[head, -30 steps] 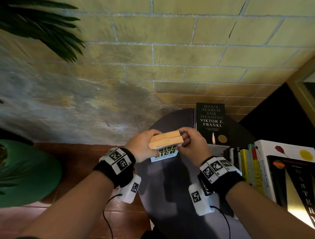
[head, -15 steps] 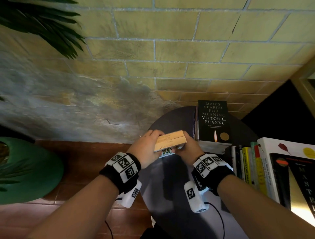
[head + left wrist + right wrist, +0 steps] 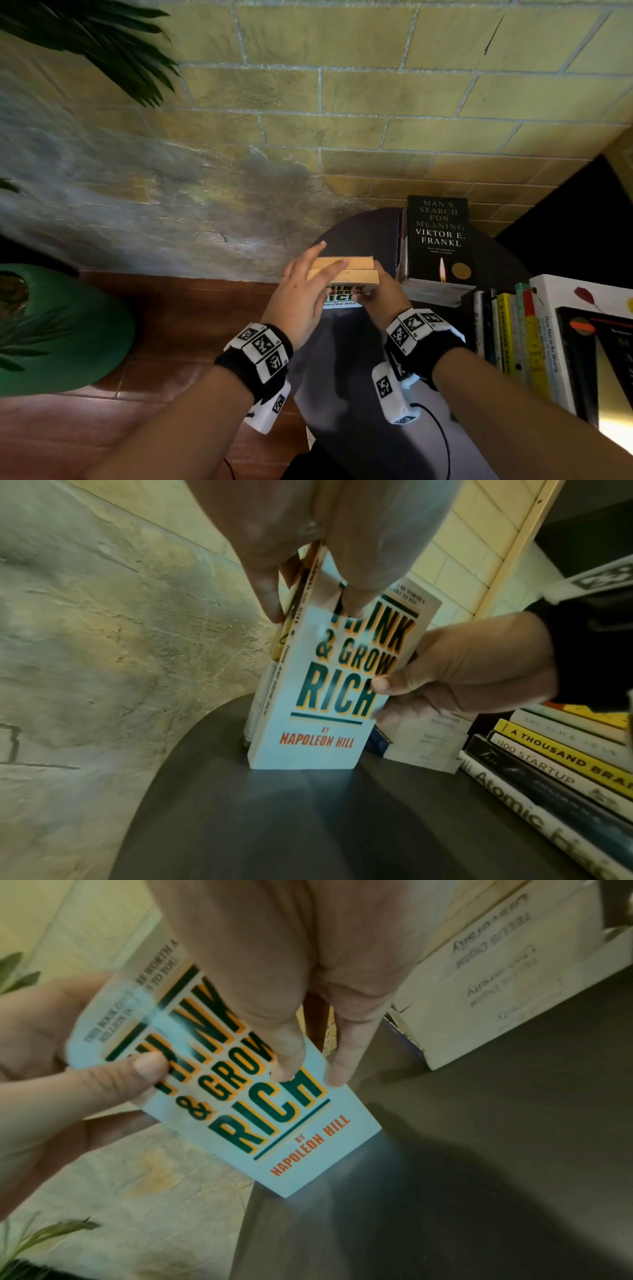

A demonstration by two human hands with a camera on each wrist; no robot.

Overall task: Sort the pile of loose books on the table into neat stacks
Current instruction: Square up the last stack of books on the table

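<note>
Two small books stand upright together on the dark round table. The front one is "Think & Grow Rich". Behind it stands a second book with tan page edges. My left hand lies over their tops and left side, thumb on the front cover, fingers stretched across. My right hand grips the right edge, thumb on the cover, fingers behind.
A stack topped by "Man's Search for Meaning" sits just right of the held books. More books fill the table's right side. The brick wall is close behind. A green planter stands on the floor at left.
My left fingers, earlier curled round the books' left side, now stretch across their tops. Both hands still hold the pair at the same spot.
</note>
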